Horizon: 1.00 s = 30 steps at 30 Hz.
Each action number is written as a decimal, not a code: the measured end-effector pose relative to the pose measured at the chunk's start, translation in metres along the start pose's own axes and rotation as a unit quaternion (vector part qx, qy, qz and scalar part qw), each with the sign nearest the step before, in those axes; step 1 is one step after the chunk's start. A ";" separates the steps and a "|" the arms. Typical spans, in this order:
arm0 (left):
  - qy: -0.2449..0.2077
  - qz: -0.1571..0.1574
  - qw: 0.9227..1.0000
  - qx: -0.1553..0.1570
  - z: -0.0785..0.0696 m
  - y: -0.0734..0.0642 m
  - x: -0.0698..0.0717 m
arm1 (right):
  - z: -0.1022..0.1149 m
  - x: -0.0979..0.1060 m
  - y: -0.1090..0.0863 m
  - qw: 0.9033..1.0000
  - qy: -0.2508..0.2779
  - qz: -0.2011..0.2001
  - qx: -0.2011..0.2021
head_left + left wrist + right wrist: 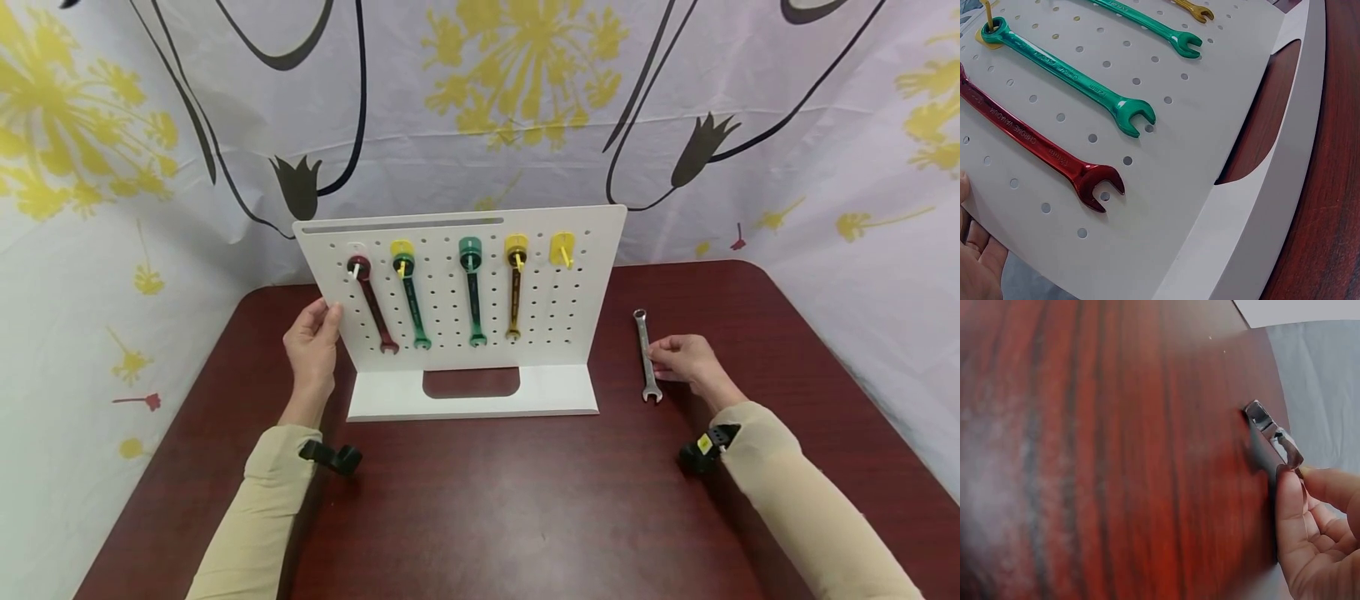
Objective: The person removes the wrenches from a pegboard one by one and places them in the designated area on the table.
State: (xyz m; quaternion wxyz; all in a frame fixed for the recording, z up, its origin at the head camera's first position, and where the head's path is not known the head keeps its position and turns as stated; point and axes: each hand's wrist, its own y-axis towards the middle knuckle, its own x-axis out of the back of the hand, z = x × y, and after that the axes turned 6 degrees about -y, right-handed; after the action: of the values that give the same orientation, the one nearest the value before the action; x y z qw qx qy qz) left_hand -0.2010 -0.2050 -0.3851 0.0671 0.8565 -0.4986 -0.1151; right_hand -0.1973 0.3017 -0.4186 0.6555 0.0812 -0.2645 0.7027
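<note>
My left hand grips the left edge of a white pegboard, thumb on the front and fingers behind. From the board's hooks hang a red combination wrench, two green wrenches and a gold wrench, open ends down. A yellow hook at the right end holds nothing. To the right of the board, my right hand pinches a silver combination wrench between thumb and fingers. In the right wrist view, the silver wrench's open end points away from the fingertips.
The pegboard stands on a dark red wooden table, its base cut by an oblong opening. Behind and beside the table hangs a white curtain with yellow and grey flower prints. Each wrist wears a black camera mount.
</note>
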 end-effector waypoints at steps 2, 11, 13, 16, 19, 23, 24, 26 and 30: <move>-0.003 -0.001 1.000 0.000 0.000 0.000 0.000 | 0.001 -0.001 -0.001 1.000 -0.015 -0.003 -0.001; 0.002 0.003 1.000 0.004 0.000 -0.001 0.000 | 0.004 -0.003 -0.002 0.997 -0.069 -0.026 0.009; 0.001 0.002 1.000 0.005 -0.001 -0.001 0.001 | 0.004 -0.003 -0.002 0.996 -0.080 -0.028 0.011; -0.005 0.000 1.000 0.005 -0.001 -0.001 0.001 | 0.005 -0.003 -0.002 0.995 -0.098 -0.032 0.011; -0.007 -0.001 1.000 0.004 -0.001 -0.001 0.000 | 0.005 -0.003 -0.001 0.993 -0.110 -0.034 0.010; -0.006 -0.002 1.000 0.002 0.000 0.000 0.000 | 0.006 -0.003 0.000 0.993 -0.113 -0.034 0.007; -0.005 -0.002 1.000 0.002 -0.001 0.000 0.000 | 0.006 -0.004 0.000 0.993 -0.112 -0.034 0.007; -0.006 -0.001 1.000 0.002 -0.001 0.000 0.000 | 0.007 -0.004 0.000 0.993 -0.112 -0.034 0.007; -0.009 0.002 1.000 0.001 -0.001 0.000 0.000 | 0.008 -0.004 0.000 0.993 -0.115 -0.039 0.010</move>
State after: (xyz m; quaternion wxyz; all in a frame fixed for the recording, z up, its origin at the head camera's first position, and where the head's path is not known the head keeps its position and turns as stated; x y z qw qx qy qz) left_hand -0.2005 -0.2052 -0.3838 0.0618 0.8546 -0.5007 -0.1227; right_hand -0.1988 0.2941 -0.4142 0.6466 0.1779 -0.3277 0.6655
